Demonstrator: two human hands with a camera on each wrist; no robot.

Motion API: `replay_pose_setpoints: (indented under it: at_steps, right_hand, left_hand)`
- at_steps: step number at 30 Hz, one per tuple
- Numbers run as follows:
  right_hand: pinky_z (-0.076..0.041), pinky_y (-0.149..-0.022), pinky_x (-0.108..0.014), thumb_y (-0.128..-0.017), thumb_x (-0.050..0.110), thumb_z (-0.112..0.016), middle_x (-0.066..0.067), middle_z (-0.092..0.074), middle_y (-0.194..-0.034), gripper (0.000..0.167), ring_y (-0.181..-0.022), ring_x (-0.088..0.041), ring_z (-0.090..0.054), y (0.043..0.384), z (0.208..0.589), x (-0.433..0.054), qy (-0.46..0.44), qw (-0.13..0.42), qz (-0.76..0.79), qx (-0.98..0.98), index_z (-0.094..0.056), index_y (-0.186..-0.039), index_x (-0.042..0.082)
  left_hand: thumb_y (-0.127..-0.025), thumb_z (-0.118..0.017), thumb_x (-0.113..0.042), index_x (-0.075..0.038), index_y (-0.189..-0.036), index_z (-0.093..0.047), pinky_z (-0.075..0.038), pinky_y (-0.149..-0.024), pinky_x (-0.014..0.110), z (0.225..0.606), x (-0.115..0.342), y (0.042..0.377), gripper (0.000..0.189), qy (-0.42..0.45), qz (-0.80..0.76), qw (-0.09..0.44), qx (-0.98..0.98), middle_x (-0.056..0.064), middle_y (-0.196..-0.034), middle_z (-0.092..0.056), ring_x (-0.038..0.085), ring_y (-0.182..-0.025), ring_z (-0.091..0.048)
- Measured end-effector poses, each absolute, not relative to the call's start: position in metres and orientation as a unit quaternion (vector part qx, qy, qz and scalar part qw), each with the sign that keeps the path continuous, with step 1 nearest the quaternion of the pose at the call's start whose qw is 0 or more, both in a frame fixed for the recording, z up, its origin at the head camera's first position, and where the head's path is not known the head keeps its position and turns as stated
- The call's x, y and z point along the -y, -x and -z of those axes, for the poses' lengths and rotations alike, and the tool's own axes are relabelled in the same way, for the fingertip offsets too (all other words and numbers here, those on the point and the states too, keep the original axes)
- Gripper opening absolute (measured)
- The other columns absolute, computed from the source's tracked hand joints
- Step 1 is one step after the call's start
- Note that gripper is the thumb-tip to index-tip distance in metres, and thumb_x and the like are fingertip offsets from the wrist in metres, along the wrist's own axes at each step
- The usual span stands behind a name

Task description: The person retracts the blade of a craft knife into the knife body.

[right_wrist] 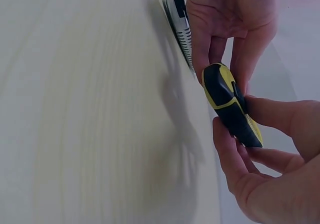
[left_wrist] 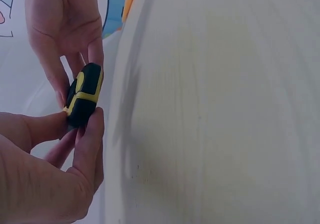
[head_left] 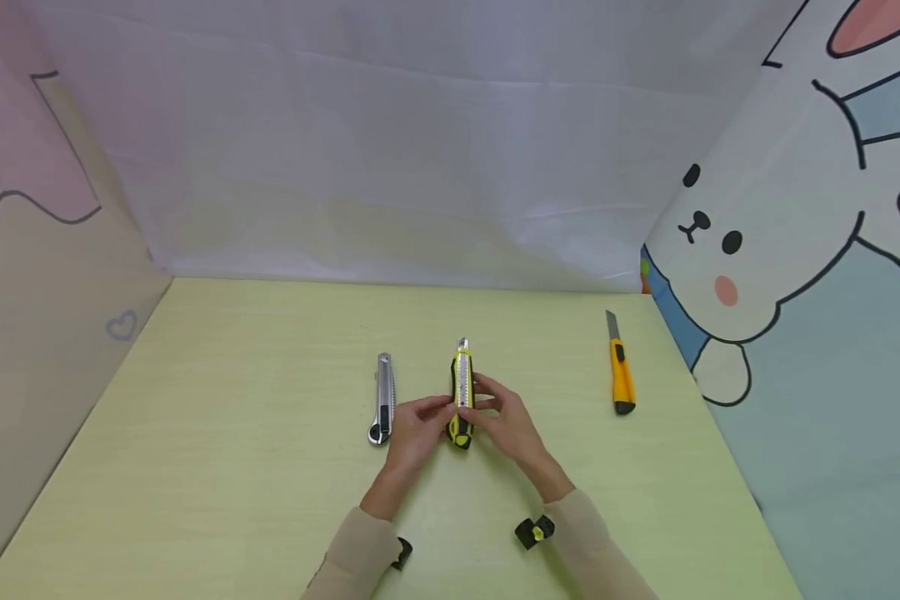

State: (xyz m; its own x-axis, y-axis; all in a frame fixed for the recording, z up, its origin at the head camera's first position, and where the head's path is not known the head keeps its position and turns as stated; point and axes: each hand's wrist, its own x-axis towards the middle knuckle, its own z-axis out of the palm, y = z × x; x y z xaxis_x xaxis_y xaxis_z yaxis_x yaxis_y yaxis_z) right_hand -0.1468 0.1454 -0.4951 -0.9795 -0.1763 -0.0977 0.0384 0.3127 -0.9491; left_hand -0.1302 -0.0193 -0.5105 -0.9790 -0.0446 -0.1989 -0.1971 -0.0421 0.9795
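A black-and-yellow utility knife (head_left: 462, 379) is held up between both hands, with its silver tip pointing away from the person. My left hand (head_left: 414, 433) pinches its left side near the lower half. From the right, my right hand (head_left: 513, 427) grips the same knife, thumb on its face and fingers along its edge. Seen from its rear end, the utility knife (left_wrist: 86, 94) is above the table in the left wrist view. The right wrist view also shows the knife's rounded end (right_wrist: 227, 99) between the thumbs and fingers of both hands.
A silver snap-off knife (head_left: 382, 400) lies just left of the left hand. Farther right lies an orange snap-off knife (head_left: 621, 371) with its blade extended. The pale yellow table (head_left: 255, 467) ends at a white cloth backdrop (head_left: 390, 183); a rabbit-printed panel (head_left: 817, 358) borders the right side.
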Motion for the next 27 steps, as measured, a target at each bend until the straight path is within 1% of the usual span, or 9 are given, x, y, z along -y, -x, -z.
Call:
replay_pose_setpoints:
  at_steps: [6,11,14,17,22,25,27]
  right_hand:
    - [-0.058,-0.075,-0.033,-0.091,0.008,-0.079,-0.018,-0.064,-0.132,0.058,-0.102,-0.031,-0.07,0.148,0.498,-0.143,0.049,0.08,0.576,-0.812,-0.057,-0.144,0.002]
    - [-0.059,-0.076,-0.033,-0.092,0.008,-0.078,-0.019,-0.065,-0.13,0.055,-0.103,-0.031,-0.07,0.15,0.504,-0.141,0.043,0.081,0.566,-0.82,-0.058,-0.142,0.001]
    - [-0.059,-0.077,-0.034,-0.092,0.006,-0.077,-0.022,-0.065,-0.129,0.051,-0.104,-0.034,-0.07,0.15,0.505,-0.14,0.058,0.077,0.561,-0.822,-0.059,-0.14,-0.002]
    - [-0.058,-0.078,-0.033,-0.093,0.003,-0.075,-0.024,-0.065,-0.129,0.048,-0.106,-0.036,-0.069,0.149,0.506,-0.14,0.073,0.079,0.559,-0.822,-0.06,-0.138,-0.004]
    - [-0.056,-0.079,-0.03,-0.094,0.001,-0.073,-0.023,-0.066,-0.128,0.045,-0.107,-0.035,-0.069,0.148,0.508,-0.139,0.078,0.086,0.554,-0.825,-0.061,-0.137,-0.004]
    - [-0.057,-0.078,-0.031,-0.094,0.002,-0.072,-0.022,-0.066,-0.129,0.045,-0.108,-0.035,-0.069,0.147,0.508,-0.139,0.076,0.083,0.55,-0.828,-0.06,-0.138,-0.004]
    - [-0.058,-0.08,-0.034,-0.095,0.002,-0.072,-0.022,-0.065,-0.131,0.045,-0.109,-0.036,-0.069,0.146,0.508,-0.138,0.074,0.083,0.548,-0.829,-0.06,-0.138,-0.004]
  left_hand:
    - [-0.095,-0.071,-0.005,0.011,-0.112,-0.073,-0.058,-0.062,0.025,0.511,0.019,0.131,0.024,0.077,-0.69,0.036,-0.718,0.022,-0.093,-0.075,0.014,-0.074,-0.067]
    - [-0.094,-0.072,-0.004,0.01,-0.111,-0.074,-0.056,-0.06,0.024,0.515,0.019,0.132,0.022,0.065,-0.658,0.025,-0.75,0.019,-0.09,-0.075,0.018,-0.073,-0.069]
    - [-0.092,-0.072,-0.003,0.01,-0.111,-0.074,-0.056,-0.063,0.024,0.516,0.02,0.132,0.023,0.052,-0.638,0.017,-0.768,0.019,-0.091,-0.075,0.022,-0.077,-0.071]
    - [-0.092,-0.072,-0.002,0.011,-0.113,-0.072,-0.057,-0.067,0.026,0.515,0.02,0.132,0.025,0.047,-0.625,0.016,-0.779,0.017,-0.091,-0.075,0.024,-0.08,-0.072]
    - [-0.091,-0.073,0.0,0.011,-0.114,-0.072,-0.058,-0.07,0.028,0.515,0.02,0.133,0.025,0.053,-0.621,0.02,-0.782,0.017,-0.092,-0.075,0.026,-0.083,-0.073]
    - [-0.091,-0.073,0.001,0.012,-0.114,-0.072,-0.06,-0.072,0.031,0.515,0.02,0.133,0.026,0.052,-0.616,0.021,-0.786,0.018,-0.093,-0.075,0.028,-0.085,-0.074]
    - [-0.09,-0.073,0.001,0.012,-0.113,-0.072,-0.061,-0.073,0.034,0.515,0.021,0.134,0.025,0.048,-0.609,0.018,-0.791,0.02,-0.093,-0.075,0.029,-0.086,-0.074]
